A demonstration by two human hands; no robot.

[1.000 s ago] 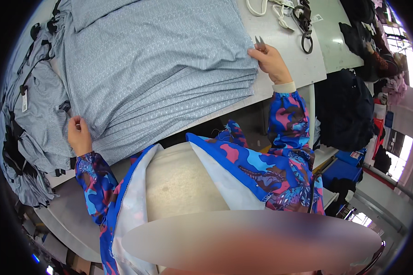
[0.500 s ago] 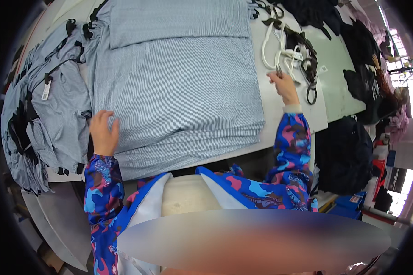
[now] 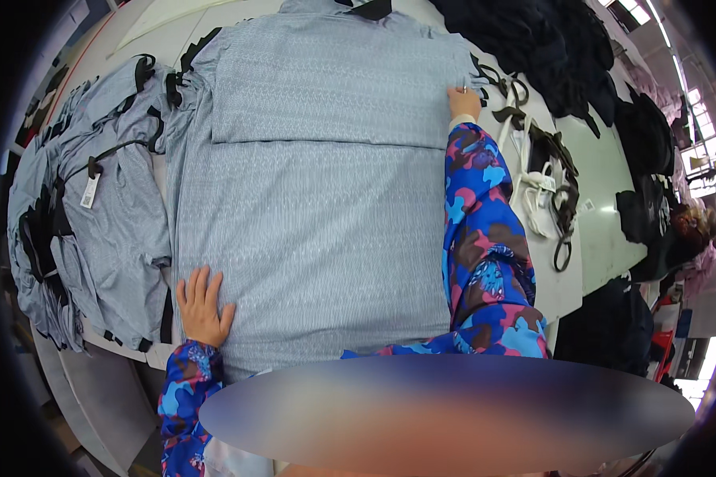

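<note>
Stacked grey fine-striped shirts (image 3: 310,215) lie in front of me, with a dark collar (image 3: 371,9) showing at the far end. My left hand (image 3: 204,310) rests flat, fingers spread, on the near left part of the top shirt. Stretched far forward, my right hand (image 3: 464,103) is closed at the stack's far right edge, beside some dark trim ends. A small pointed metal tool (image 3: 465,82) sticks up from its fingers; most of it is hidden in the grip.
To the left lies a heap of similar grey garments (image 3: 111,215) with dark trim and a white tag (image 3: 90,191). White and dark cords (image 3: 537,187) lie on the table to the right. Dark cloth piles (image 3: 533,48) sit at the far right, more (image 3: 605,326) at the near right.
My right hand has moved from beside the cords to the stack's far right edge, still holding the tool. My left hand has come down flat on the cloth. The view has shifted forward.
</note>
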